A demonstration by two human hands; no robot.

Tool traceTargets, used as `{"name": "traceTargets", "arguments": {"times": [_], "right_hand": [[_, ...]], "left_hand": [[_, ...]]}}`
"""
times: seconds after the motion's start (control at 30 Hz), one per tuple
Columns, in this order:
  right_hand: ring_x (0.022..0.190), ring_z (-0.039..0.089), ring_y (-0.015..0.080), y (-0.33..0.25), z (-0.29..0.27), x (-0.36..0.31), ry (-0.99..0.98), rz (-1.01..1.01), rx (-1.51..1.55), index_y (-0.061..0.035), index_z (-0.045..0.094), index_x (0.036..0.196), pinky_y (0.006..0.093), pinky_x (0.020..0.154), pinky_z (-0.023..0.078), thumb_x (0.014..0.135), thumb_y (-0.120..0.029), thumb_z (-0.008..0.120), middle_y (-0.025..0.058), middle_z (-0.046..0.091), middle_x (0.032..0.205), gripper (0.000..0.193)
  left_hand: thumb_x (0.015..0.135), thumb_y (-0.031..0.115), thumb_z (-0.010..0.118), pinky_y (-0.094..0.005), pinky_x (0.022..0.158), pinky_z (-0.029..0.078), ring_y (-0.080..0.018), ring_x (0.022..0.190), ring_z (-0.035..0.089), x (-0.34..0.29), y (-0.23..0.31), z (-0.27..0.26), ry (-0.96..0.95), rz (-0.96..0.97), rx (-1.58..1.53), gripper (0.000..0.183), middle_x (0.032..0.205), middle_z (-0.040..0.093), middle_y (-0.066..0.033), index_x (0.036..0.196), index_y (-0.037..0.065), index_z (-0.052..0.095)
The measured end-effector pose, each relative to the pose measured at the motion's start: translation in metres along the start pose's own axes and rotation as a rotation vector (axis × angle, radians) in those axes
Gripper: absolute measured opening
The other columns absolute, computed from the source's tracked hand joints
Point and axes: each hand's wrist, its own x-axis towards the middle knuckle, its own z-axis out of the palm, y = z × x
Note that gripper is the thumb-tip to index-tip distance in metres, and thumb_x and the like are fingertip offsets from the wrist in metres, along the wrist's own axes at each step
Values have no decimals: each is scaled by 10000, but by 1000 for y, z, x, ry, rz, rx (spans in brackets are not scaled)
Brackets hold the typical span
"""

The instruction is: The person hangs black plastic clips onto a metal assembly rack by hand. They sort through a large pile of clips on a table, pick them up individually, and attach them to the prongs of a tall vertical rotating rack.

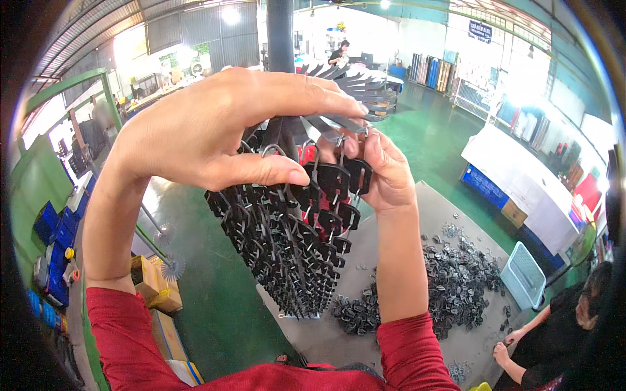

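A hanging rack (287, 247) loaded with several small black parts on wire hooks dangles from a dark pole (280, 36) with flat black arms fanning out. My left hand (215, 124) is raised at the top of the rack, thumb and fingers pinching around a wire hook (272, 151). My right hand (385, 173) sits just right of it, fingers closed on a strand of hooked black parts (339, 179). Both sleeves are red.
A grey table (450, 221) below carries a heap of small black parts (456, 280) and loose wire hooks (450, 229). A pale blue basket (523, 274) stands at its right. Another person (561, 332) sits at lower right. Cardboard boxes (153, 287) lie on the green floor.
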Motion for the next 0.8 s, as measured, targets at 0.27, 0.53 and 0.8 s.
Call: {"name": "traceTargets", "arguments": {"times": [0.27,0.53,0.8], "right_hand": [[527,405,65,-9,19,-6,211,-141,-331,-44,530,729,172,493,327,939,-317,443,-9,474,686,355],[569,374,58,-36,-5,-52,902,-278,-1156,-50,515,716,208,515,303,921,-174,454,-18,462,685,247],[719,520,240,-94,-114,-219,908,265,-1998,25,543,762,334,655,398,883,-143,472,112,533,758,218]], "left_hand": [[729,347,665,-396,898,420,-324,1063,536,-5,-4,0,21,-1,-26,545,1177,530,-150,1189,74,560],[760,335,628,-377,883,407,-312,1033,537,11,1,4,-9,-63,95,531,1153,539,-154,1211,70,538],[777,390,595,-379,823,417,-327,928,546,23,4,-2,-118,-136,141,587,1042,564,-163,1254,64,490]]}}
